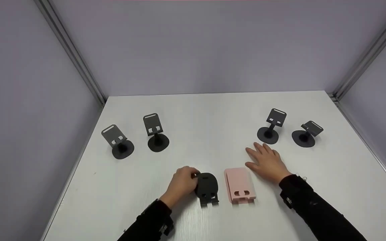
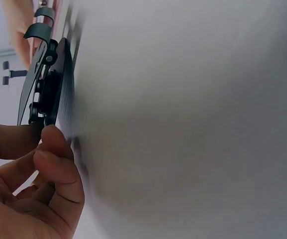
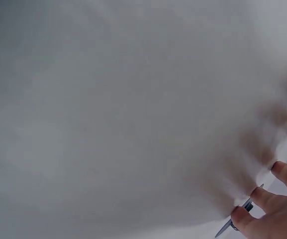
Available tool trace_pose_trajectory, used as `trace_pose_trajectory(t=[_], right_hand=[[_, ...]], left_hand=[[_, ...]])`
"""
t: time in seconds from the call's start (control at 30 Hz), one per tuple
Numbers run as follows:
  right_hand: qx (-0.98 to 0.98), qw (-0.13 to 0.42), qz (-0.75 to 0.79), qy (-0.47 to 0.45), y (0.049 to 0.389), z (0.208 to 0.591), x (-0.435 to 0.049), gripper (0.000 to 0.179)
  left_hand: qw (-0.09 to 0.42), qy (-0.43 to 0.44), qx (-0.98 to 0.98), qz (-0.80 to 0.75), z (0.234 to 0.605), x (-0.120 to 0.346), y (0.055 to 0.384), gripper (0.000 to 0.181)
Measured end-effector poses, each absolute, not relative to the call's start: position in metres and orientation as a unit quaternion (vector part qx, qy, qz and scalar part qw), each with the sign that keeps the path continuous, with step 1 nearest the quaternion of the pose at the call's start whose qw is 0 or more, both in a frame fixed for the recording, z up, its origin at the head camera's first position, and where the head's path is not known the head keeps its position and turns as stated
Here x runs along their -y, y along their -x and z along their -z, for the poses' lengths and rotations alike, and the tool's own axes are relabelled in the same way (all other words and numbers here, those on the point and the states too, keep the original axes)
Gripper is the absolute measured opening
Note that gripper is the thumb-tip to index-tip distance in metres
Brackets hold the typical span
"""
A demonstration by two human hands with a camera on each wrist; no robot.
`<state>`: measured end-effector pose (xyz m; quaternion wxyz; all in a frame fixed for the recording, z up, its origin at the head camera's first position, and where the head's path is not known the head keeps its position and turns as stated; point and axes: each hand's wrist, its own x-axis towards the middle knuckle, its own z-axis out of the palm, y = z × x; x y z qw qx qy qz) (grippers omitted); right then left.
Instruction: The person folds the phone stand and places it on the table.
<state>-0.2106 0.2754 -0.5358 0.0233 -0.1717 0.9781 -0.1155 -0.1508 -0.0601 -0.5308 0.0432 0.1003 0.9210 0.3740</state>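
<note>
My left hand (image 1: 182, 183) pinches the rounded edge of a folded black phone stand (image 1: 207, 187) lying low over the white table. In the left wrist view the thumb and fingertips meet at the end of this black stand (image 2: 46, 89), whose hinges show from the side. A folded pink phone stand (image 1: 239, 183) lies just to its right. Beyond the pink stand, my right hand (image 1: 268, 164) is spread palm down with nothing held. Its fingertips (image 3: 260, 194) are at the tabletop in the right wrist view; whether all of them touch cannot be told.
Two unfolded black phone stands, an outer one (image 1: 121, 144) and an inner one (image 1: 156, 134), stand at the back left. At the back right are two more, one (image 1: 270, 129) just past my right fingertips and another (image 1: 307, 135) farther right. Grey panels (image 1: 193, 50) enclose the white table (image 1: 199, 127).
</note>
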Motion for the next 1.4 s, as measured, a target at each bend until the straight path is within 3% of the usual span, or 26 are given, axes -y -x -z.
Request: trace_pose_trajectory(t=[0.7,1.0,1.17,1.4], right_hand=[[-0.976,0.023,0.116,0.182,0.214,0.536,-0.278,0.062],[-0.975,0.016,0.126,0.184,0.211,0.537,-0.277,0.061],[-0.974,0.015,0.133,0.183,0.212,0.538,-0.277,0.061],[-0.974,0.016,0.129,0.184,0.212,0.538,-0.276,0.061]], left_hand=[[-0.02,-0.089,-0.916,-0.392,0.524,0.072,0.157,0.016],[-0.025,0.047,-0.839,-0.541,0.514,0.104,0.174,0.028],[-0.094,0.115,-0.798,-0.584,0.511,0.128,0.185,0.033],[-0.234,0.118,-0.817,-0.514,0.504,0.15,0.195,0.037]])
